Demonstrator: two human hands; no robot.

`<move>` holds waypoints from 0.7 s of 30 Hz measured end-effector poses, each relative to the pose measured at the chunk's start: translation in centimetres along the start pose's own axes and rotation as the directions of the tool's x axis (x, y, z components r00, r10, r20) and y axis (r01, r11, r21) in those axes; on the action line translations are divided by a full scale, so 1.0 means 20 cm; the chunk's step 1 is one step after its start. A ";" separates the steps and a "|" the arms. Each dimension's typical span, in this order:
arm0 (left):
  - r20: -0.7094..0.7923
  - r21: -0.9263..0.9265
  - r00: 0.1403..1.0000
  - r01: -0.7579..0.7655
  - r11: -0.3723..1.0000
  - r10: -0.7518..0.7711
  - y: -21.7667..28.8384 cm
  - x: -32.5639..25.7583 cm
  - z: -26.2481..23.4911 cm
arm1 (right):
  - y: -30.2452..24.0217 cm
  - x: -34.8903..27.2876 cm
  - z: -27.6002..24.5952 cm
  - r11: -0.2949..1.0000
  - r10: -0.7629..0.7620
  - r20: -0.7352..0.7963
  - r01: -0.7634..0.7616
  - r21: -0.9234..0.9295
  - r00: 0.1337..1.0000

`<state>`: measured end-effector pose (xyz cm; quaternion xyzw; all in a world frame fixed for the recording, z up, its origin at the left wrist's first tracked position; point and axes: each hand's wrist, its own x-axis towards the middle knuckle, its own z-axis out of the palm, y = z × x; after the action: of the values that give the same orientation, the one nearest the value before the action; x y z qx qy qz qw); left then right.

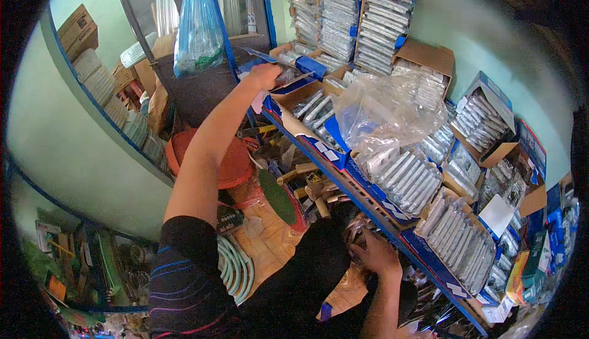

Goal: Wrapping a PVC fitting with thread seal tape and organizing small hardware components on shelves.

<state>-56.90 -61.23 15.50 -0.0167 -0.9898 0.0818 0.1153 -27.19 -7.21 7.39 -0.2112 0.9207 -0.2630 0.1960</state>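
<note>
My left hand (265, 77) is stretched out to the far left end of the shelf. Its fingers curl down by an opened blue-and-white carton (300, 84), and what they grip is hidden. Beside my lap, close to the shelf's front edge, my right hand (375, 253) is closed around something shiny, like a clear plastic packet (354, 230); its contents are too dark to make out. Between the hands, blue cartons hold rows of plastic-wrapped silvery pieces (399, 179). A large crumpled clear plastic bag (389, 112) lies over some of them.
The blue-edged shelf (343, 182) slants across in front of me. Tall stacks of wrapped packets (383, 29) stand against the wall. Below are a red tub (230, 164), wooden-handled tools (297, 173) and a coiled pale green hose (235, 268). A blue plastic bag (199, 32) hangs at the far left.
</note>
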 end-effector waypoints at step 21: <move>-0.105 -0.248 0.994 -0.051 0.967 0.026 0.15 -0.04 0.01 | 0.05 0.00 0.05 0.999 0.025 -0.029 -0.025 -0.020 0.999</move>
<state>-56.07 -58.26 14.64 -0.0543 -0.9846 -0.0427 0.1603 -27.06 -6.81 6.04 -0.1978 0.9287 -0.2542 0.1837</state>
